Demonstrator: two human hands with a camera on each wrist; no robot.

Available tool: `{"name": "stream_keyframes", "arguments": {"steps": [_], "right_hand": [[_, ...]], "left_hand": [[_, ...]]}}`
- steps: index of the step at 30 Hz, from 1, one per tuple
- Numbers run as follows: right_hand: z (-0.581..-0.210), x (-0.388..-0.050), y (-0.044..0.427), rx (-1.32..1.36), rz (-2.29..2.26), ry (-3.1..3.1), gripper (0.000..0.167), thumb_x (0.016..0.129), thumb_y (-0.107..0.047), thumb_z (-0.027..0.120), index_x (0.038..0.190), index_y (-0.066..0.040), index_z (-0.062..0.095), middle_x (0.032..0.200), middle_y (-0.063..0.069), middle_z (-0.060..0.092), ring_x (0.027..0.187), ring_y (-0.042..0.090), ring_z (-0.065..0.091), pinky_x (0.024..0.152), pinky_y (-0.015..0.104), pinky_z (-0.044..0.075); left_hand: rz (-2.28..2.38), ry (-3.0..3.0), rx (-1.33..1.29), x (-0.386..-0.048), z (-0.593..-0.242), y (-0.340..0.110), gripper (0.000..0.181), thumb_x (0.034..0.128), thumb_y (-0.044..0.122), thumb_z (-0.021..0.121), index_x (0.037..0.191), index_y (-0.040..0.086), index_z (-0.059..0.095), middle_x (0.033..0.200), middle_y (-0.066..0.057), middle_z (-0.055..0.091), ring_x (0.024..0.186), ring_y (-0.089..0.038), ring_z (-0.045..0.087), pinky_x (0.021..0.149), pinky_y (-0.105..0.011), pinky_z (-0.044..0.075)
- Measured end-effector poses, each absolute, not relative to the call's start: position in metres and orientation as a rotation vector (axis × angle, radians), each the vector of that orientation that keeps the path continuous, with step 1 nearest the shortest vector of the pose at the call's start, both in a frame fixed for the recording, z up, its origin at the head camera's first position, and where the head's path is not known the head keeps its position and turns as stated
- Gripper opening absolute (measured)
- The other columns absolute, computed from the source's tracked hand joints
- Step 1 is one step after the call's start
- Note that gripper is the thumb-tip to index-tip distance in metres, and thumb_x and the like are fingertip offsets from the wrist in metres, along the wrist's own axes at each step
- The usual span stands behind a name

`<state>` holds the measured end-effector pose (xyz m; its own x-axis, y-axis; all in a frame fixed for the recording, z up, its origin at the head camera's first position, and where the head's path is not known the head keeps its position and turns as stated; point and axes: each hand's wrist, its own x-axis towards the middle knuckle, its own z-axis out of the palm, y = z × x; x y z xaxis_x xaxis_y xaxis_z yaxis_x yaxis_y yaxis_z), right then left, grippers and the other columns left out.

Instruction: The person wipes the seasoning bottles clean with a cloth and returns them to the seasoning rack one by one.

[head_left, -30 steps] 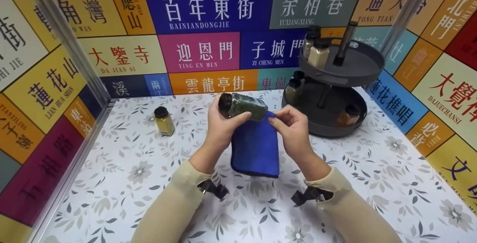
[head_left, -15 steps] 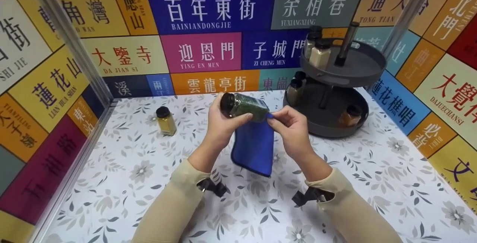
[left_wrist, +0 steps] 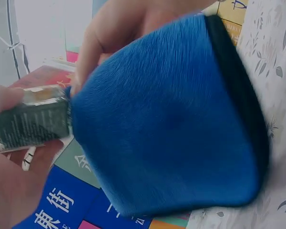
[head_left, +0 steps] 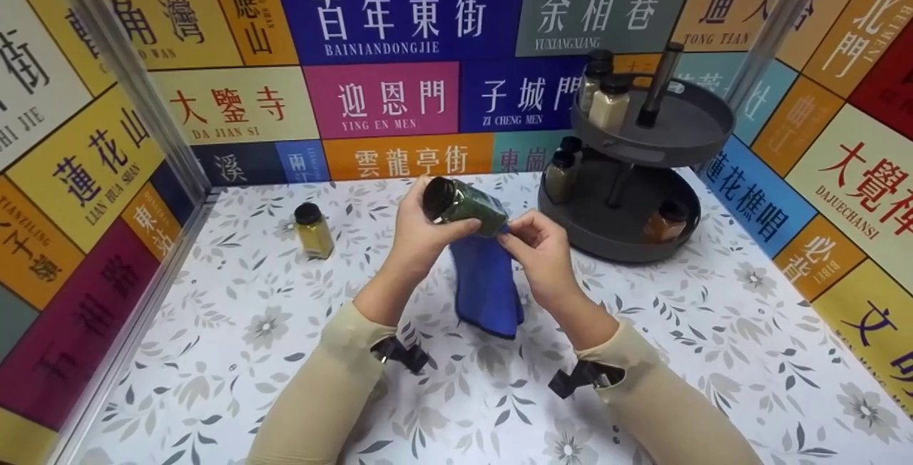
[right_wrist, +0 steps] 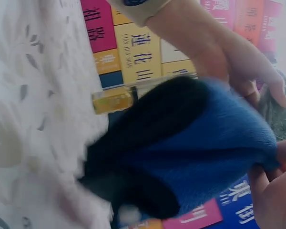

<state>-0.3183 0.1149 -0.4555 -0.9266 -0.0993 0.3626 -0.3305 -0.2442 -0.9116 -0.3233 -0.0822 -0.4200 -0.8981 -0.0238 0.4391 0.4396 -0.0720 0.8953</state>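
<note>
The left hand (head_left: 421,233) grips a glass jar of green contents (head_left: 478,208), tilted on its side, with its black lid toward the left. At the jar's base, the right hand (head_left: 540,254) pinches a corner of a blue cloth (head_left: 485,287), which hangs down below the jar. In the left wrist view the cloth (left_wrist: 171,119) fills the middle, its corner against the end of the jar (left_wrist: 35,119). The right wrist view shows the cloth (right_wrist: 219,148) folded and blurred, its dark edge curling.
A jar with yellow contents (head_left: 314,232) stands upright on the flowered table (head_left: 214,322), left of the hands. A dark two-tier round rack (head_left: 620,237) stands at the back right with several jars on it. Walls with coloured sign panels (head_left: 399,16) enclose the table.
The cloth's hanging part has swung and folded narrower. The right hand has moved slightly left, closer to the left hand, and the jar's lid has turned a little toward the head camera.
</note>
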Motion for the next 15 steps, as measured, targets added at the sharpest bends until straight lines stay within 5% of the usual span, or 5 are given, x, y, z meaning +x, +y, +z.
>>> {"name": "stream_keyframes", "arguments": {"steps": [8,11,15], "right_hand": [[-0.49,-0.352,0.121,0.249,2.754,-1.927,0.021,0.095,0.009,0.064,0.094,-0.012,0.062,0.082,-0.003,0.07,0.071,0.009,0.066,0.065,0.022,0.054],[-0.506,-0.37,0.136,0.219,2.328,-2.315,0.017,0.093,0.008,0.064,0.095,-0.009,0.065,0.079,-0.004,0.07,0.066,0.006,0.061,0.062,0.02,0.05],[-0.51,-0.384,0.158,0.278,1.389,-2.706,0.011,0.09,-0.004,0.072,0.1,-0.005,0.074,0.091,0.006,0.078,0.077,0.016,0.069,0.075,0.03,0.056]], "left_hand": [[-1.989,-1.984,-0.299,-0.331,-0.418,-0.092,0.051,0.0745,0.009,0.088,0.119,0.005,0.062,0.116,-0.013,0.068,0.107,-0.025,0.071,0.092,-0.035,0.062],[-1.988,-2.003,-0.274,-0.332,-0.42,-0.092,0.049,0.0752,0.01,0.088,0.117,0.006,0.062,0.115,-0.012,0.068,0.105,-0.024,0.073,0.087,-0.033,0.063],[-1.984,-2.038,-0.257,-0.332,-0.422,-0.089,0.048,0.0722,0.007,0.09,0.112,0.006,0.064,0.112,-0.012,0.07,0.1,-0.024,0.075,0.084,-0.032,0.063]]}}
